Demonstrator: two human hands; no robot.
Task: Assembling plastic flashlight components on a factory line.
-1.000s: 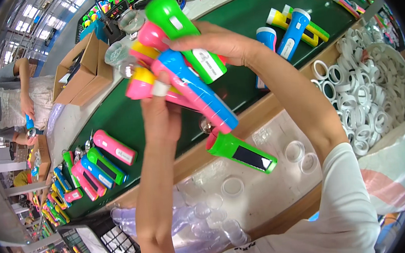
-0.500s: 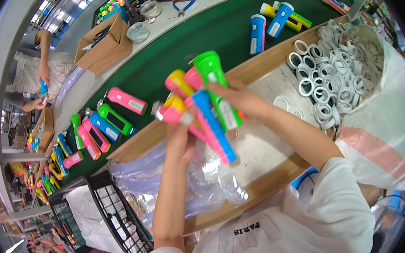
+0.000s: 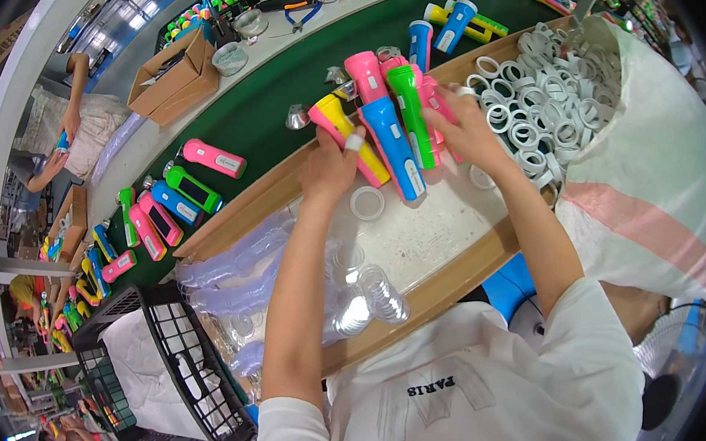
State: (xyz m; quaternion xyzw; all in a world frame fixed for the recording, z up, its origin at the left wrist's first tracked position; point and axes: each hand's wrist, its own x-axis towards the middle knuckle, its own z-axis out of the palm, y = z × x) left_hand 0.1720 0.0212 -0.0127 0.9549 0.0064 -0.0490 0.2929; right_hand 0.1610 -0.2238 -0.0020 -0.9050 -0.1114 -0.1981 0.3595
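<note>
A bunch of flashlights stands between my hands over the tray's far edge. My left hand [image 3: 331,165] curls round the side of a yellow flashlight [image 3: 349,137], its thumb wrapped in white. My right hand [image 3: 471,126] grips a pink flashlight [image 3: 436,111] on the opposite side; one of its fingers also has a white wrap. Between them are a blue flashlight [image 3: 392,137], a pink-headed one [image 3: 366,76] behind it and a green flashlight [image 3: 408,115]. Silver reflector cups [image 3: 297,117] hang out at their far ends.
The shallow tray [image 3: 445,221] holds clear plastic discs [image 3: 360,304] and a white ring [image 3: 367,203]. Many white rings [image 3: 544,103] spill from a sack at right. More flashlights [image 3: 213,158] lie on the green belt [image 3: 267,102]. A black basket [image 3: 178,379] stands at left; a co-worker's hand [image 3: 50,167] is beyond.
Both hands have moved away from me and spread apart. The flashlights, held up in a crossed bundle before, now stand side by side, lower, at the tray's far edge.
</note>
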